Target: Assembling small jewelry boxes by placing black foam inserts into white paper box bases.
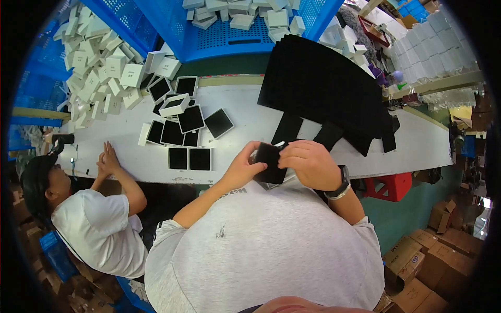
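Close to my body, at the table's front edge, I hold a black square foam pad between both hands. My left hand grips its left side, thumb across the face. My right hand, with a dark watch on the wrist, pinches the upper right edge, where a small white edge shows. What lies under the pad is mostly hidden. Left of my hands, several small white box halves with black linings lie in a loose group. Two more lined box halves sit side by side near the front edge.
Large black foam sheets and narrower black strips cover the right of the white table. White boxes heap at the left. A blue crate stands behind. Another person sits at left, hands together. A red stool is at right.
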The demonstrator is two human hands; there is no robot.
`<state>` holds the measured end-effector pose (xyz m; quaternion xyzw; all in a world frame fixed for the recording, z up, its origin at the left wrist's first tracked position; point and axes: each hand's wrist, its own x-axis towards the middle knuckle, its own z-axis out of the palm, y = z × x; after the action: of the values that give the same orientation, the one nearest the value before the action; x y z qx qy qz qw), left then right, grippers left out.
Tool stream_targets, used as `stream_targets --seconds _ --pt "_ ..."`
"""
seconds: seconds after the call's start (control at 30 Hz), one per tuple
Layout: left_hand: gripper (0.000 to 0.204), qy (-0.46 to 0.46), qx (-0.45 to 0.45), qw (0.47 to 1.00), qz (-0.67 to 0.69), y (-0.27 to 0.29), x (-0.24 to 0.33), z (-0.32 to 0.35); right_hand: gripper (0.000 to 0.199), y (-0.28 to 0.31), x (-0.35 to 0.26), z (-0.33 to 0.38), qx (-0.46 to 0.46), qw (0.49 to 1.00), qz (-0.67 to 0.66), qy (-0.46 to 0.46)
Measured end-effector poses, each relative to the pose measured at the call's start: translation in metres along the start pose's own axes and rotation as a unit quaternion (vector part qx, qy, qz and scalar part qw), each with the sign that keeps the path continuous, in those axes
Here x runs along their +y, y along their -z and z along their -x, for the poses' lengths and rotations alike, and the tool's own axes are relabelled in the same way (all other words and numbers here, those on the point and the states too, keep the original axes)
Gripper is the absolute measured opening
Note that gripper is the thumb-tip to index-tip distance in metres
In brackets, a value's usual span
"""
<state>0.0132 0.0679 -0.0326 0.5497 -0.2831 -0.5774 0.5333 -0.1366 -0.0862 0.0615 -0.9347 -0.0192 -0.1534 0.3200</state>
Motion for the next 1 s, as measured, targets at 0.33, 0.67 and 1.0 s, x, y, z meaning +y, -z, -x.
stream_targets --seconds 0.33,0.67,1.0 --pt "0.039 -0.062 0.034 0.993 0.093 0.015 0.033 0.009 0.020 0.008 0.003 0.026 0.090 0.907 -0.207 -0.354" --pt "0.044 -0.020 -0.094 0.994 0.053 0.011 0.011 0.016 0.019 -0.026 0.006 0.026 0.066 0.915 -0.210 -0.338" --pt "0.031 -0.051 -0.070 0.996 -0.012 -0.005 0.019 0.006 0.037 -0.031 0.003 0.026 -0.006 0.954 -0.047 -0.297"
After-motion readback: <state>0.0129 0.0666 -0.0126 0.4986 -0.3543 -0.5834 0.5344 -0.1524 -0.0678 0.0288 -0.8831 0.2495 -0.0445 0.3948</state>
